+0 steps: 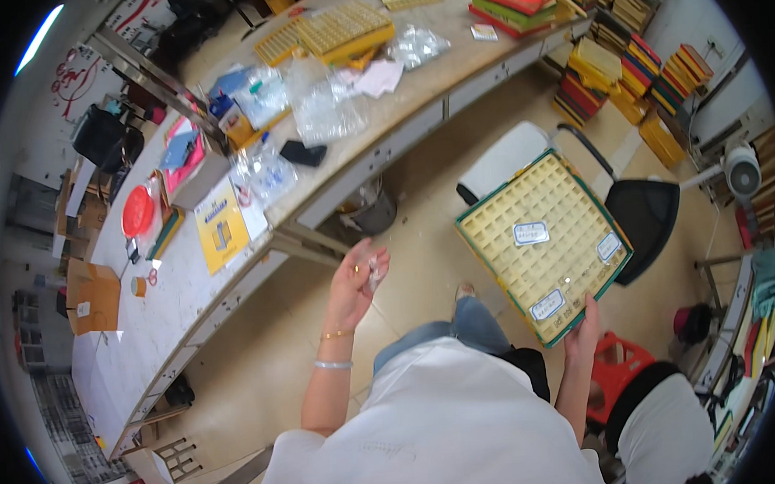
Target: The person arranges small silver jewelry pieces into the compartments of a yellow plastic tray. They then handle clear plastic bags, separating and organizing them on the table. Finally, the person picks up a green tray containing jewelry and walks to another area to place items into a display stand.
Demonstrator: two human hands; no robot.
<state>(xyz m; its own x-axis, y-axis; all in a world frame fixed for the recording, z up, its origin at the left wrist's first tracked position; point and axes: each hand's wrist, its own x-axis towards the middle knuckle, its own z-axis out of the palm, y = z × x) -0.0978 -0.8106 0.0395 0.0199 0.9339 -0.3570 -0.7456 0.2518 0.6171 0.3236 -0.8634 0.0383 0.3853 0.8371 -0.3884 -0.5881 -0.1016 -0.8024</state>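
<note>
My right hand [582,332] grips the near corner of a flat yellow tray with a grid of small cells and a green rim [541,243]; three small white labels lie on it. The tray is held out over the floor, tilted. My left hand [357,283] is raised in front of me, fingers curled round a small clear plastic bag [376,267]. Both hands are away from the long workbench [188,279] on my left.
The workbench carries clear plastic bags [323,105], yellow grid trays [333,30], a yellow booklet [220,224], a red disc [138,211] and a cardboard box [92,297]. Stacked coloured trays [633,71] line the right. A chair [644,211], a white stool [506,157] and a red stool [618,370] stand near me.
</note>
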